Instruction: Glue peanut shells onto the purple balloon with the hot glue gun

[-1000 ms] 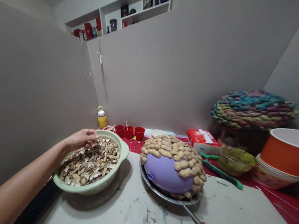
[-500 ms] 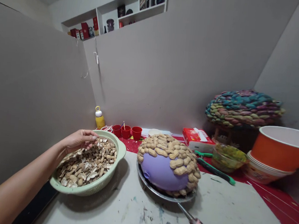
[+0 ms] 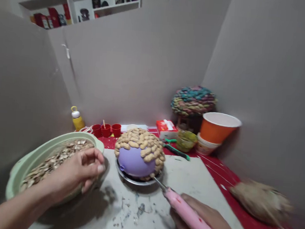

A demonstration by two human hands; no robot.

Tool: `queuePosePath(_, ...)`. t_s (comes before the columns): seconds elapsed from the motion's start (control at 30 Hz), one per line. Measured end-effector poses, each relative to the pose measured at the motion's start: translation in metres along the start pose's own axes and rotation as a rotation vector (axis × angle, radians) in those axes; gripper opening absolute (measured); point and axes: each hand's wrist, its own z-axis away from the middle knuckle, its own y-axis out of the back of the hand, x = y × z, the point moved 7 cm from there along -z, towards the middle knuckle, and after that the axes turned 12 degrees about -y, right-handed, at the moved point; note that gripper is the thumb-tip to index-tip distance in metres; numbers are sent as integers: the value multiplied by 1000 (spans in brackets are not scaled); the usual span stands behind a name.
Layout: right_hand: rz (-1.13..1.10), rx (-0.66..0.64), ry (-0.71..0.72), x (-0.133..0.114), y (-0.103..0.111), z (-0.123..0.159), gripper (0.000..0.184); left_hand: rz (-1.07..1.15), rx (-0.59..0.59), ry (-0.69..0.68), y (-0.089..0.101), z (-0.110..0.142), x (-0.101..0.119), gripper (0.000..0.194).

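Note:
My left hand hangs over the right side of a pale green basin of peanut shells. Its fingers are curled in a pinch; whatever may be between them is hidden. In my right hand is a pink glue gun with a thin metal nozzle, pointing at the lower right of a purple balloon. Whole peanuts cover the balloon's top and right side, leaving its front bare. The balloon rests in a round metal dish.
Behind the dish stand red cups, a yellow bottle, a tissue pack, green-handled pliers, a glass bowl and an orange bucket. A colourful peanut-covered dome sits behind them. A brown bag lies right.
The view has turned right. My left hand has moved from above the shells toward the basin's right rim. More of my right hand and the glue gun is now in view.

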Motion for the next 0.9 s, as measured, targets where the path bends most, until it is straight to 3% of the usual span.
queuePosePath(0.13,-17,-57,-154,1,-9,5,23,1,-261,125,-69,9,-39,40)
queuePosePath(0.23,-80,-20,-279,10,-5,4,26,-4,-326,153,-97,1,-68,50)
queuePosePath(0.4,-182,-46,-340,17,-5,2,28,174,-198,180,-113,-18,-91,46)
queuePosePath(0.7,-319,-170,-267,10,-17,4,19,388,-61,125,-144,-11,-69,36)
queuePosePath(0.9,-382,-201,-353,19,-26,11,16,356,-24,23,-149,-13,-62,35)
